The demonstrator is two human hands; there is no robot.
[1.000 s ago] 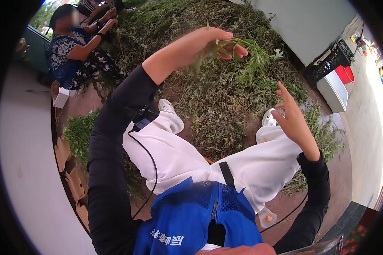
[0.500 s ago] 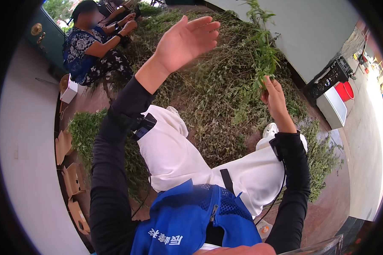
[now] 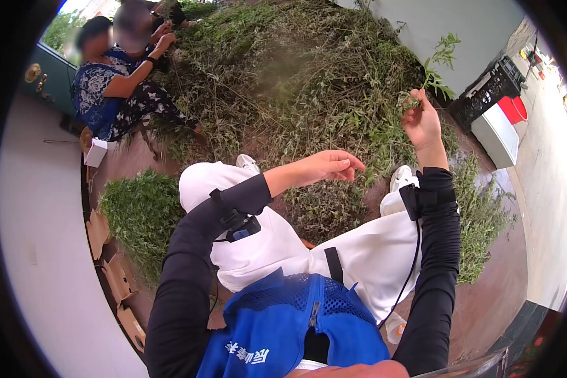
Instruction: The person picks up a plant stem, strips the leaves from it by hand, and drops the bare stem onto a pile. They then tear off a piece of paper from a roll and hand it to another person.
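Note:
Raised at the right, my right hand (image 3: 421,121) is closed around the stem of a leafy green sprig (image 3: 440,63), whose top leans up and to the right against the pale wall. My left hand (image 3: 331,167) reaches across above my knees with its fingers loosely apart, and nothing shows in it. Beyond both hands spreads a large heap of cut leafy stems (image 3: 283,94) on the floor.
Two people (image 3: 123,79) sit at the upper left, hands at the plants. Separate green piles lie left (image 3: 138,217) and right (image 3: 479,214) of my legs. A black crate (image 3: 488,91), a white box (image 3: 498,135) and a red bucket (image 3: 513,109) stand at the right.
My left hand has come down and to the right. My right hand has moved up and slightly right, and the sprig in it looks shorter. The view has shifted a little.

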